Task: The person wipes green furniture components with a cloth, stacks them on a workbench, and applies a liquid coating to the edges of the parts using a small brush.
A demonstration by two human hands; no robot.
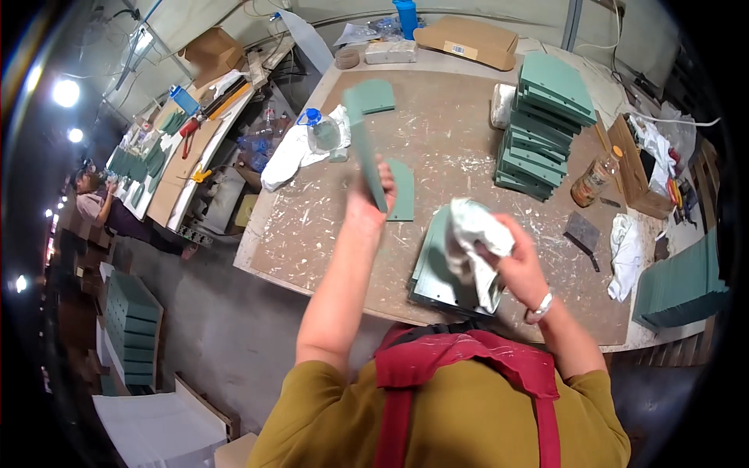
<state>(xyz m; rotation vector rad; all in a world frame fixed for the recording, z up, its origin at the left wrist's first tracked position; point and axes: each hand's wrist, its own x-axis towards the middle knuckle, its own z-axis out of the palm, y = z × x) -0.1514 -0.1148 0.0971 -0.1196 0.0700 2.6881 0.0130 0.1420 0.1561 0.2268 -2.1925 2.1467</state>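
Observation:
My left hand (374, 191) grips a green flat panel (365, 148) and holds it up nearly edge-on, slightly blurred, above the table. A white cloth (476, 234) is bunched in my right hand (521, 261). It hangs over a small stack of green panels (427, 269) at the table's front edge and hides part of it. Just beyond my left hand, another green panel (402, 191) lies flat, partly covered by that hand. One more panel (376, 95) with a rounded edge rests farther back.
A tall, uneven stack of green panels (546, 117) stands at the back right. Near it are a bottle (597, 178) and a scraper-like flat tool (582, 234). A blue-capped jug (322, 134) and white rags (292, 160) sit at left. Another person (101, 203) works at a far-left bench.

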